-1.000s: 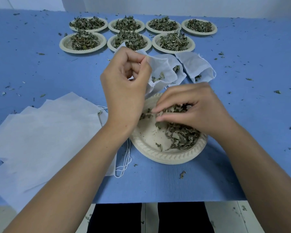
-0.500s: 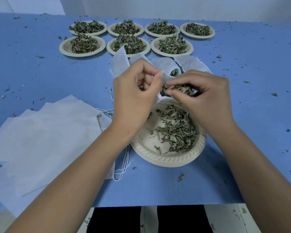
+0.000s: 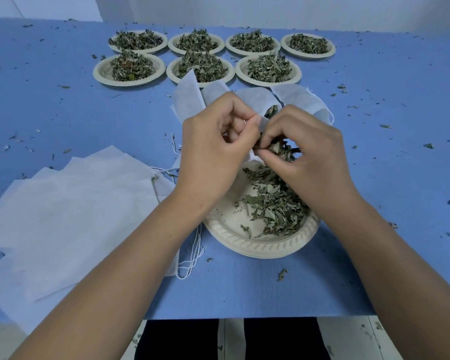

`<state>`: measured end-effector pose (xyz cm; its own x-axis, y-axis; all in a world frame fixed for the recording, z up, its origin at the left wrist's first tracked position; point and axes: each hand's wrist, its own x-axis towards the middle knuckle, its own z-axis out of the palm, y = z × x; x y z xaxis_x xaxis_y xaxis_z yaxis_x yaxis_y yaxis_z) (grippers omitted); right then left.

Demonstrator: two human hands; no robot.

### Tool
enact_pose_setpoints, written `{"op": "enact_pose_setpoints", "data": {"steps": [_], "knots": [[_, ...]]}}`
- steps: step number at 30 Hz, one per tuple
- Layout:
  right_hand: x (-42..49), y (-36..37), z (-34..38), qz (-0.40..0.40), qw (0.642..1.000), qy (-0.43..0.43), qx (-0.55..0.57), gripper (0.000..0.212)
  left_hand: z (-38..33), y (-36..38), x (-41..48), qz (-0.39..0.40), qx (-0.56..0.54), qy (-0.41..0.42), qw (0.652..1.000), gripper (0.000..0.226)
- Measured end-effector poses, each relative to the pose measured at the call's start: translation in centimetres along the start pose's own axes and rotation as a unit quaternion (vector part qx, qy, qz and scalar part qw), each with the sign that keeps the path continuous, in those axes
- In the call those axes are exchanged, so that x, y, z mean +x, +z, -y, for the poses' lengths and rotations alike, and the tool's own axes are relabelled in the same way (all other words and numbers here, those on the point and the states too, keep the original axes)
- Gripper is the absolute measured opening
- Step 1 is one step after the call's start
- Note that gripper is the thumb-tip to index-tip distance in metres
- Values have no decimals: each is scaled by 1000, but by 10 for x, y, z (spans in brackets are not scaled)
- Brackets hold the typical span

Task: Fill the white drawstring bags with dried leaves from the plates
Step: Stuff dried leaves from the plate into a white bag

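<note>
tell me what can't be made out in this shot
Head view only:
- Mouth of the drawstring bag and its fill level: hidden behind left hand and right hand pinching dried leaves.
- Stack of empty bags: cut off by the left edge; count unclear.
- Near plate: left rim under the left wrist.

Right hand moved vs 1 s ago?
Yes. The right hand, pinching dried leaves, went from over the near plate to its far rim, beside the bag the left hand pinches.

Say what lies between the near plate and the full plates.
In the head view: white bags, the left hand pinching one, the right hand pinching leaves.
</note>
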<state>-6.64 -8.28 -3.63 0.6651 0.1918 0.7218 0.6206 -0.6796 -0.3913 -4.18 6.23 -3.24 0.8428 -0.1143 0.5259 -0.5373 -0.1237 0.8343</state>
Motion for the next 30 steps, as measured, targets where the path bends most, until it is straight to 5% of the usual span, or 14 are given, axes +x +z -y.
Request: {"op": "enact_pose_setpoints", "data": {"steps": [8,13,22,27,30], "knots": [[4,-8,-4,23,1000,-8,-6,7,4,-1,2,-44,14,-19,999,12],[1,-1,1,36,999,-11,-15,7,-1,2,-2,18,14,6,1000,9],[6,-10,-3,84,967,81,229,24,3,-2,4,-43,10,-26,999,14],[3,-3,2,-18,995,9,97,18,-1,2,-2,9,2,-7,1000,11],[3,0,0,8,998,-61,-21,14,-2,2,-3,3,-6,0,1000,11]]}}
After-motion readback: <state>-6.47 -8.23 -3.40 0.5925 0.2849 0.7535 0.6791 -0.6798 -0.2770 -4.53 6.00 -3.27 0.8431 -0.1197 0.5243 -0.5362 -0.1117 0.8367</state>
